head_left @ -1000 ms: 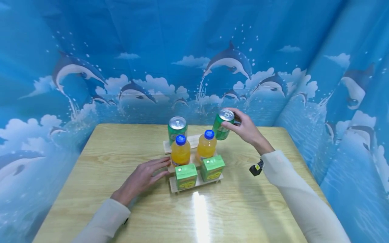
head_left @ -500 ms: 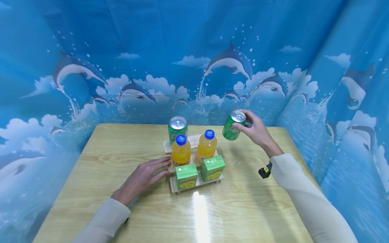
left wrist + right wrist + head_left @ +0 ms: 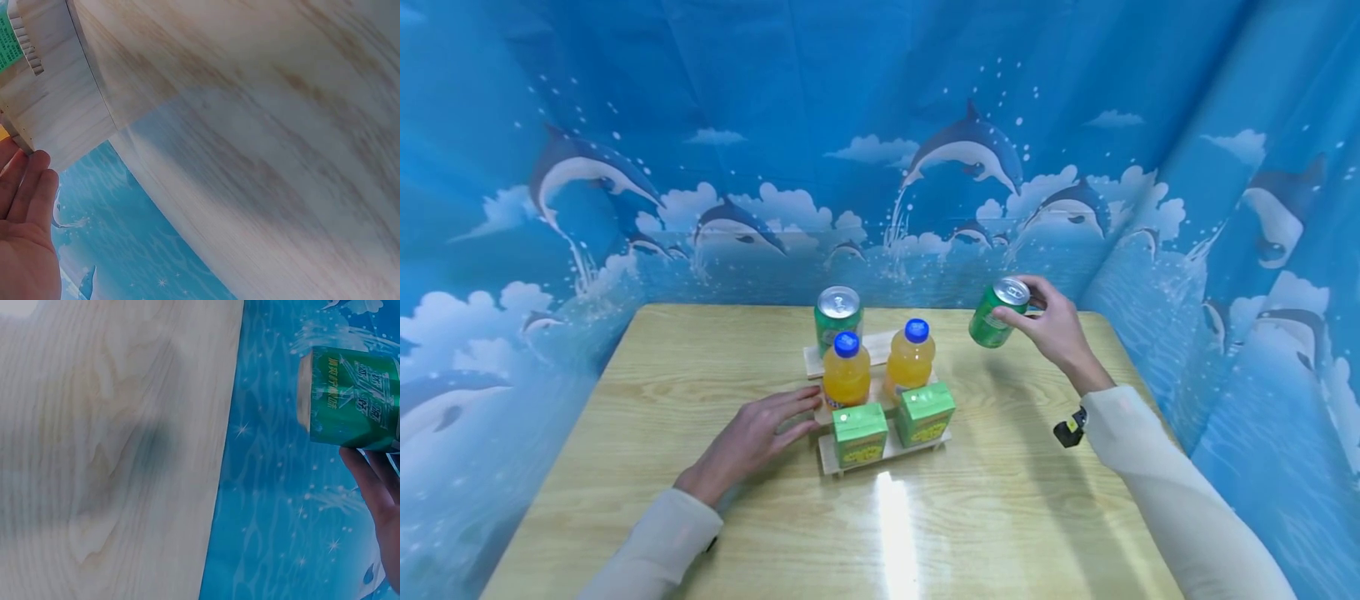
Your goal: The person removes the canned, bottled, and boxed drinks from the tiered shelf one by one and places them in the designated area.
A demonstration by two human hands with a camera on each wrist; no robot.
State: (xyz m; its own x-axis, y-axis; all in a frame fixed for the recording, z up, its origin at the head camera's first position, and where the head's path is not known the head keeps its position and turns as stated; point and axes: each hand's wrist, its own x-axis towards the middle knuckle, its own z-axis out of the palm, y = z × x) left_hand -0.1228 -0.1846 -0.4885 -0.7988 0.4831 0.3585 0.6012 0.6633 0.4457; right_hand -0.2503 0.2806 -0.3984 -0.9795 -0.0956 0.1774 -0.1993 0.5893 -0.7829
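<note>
Right grip clasps a green can above the desk, right of the rack; left grip, fingers extended, lies at the rack's edge. Carrying seems the step; next calls for steady support.

A green cylindrical metal drink can with a silver top and pull tab is hanging in the air above the surface, to the right of the rack and apart from it. It is leaning, its top tipping rightward, and the right hand is gripping it between thumb and fingers. The pale wooden three-tier stepped rack is standing loaded on the surface, the left hand's fingertips touching its left side.
</note>
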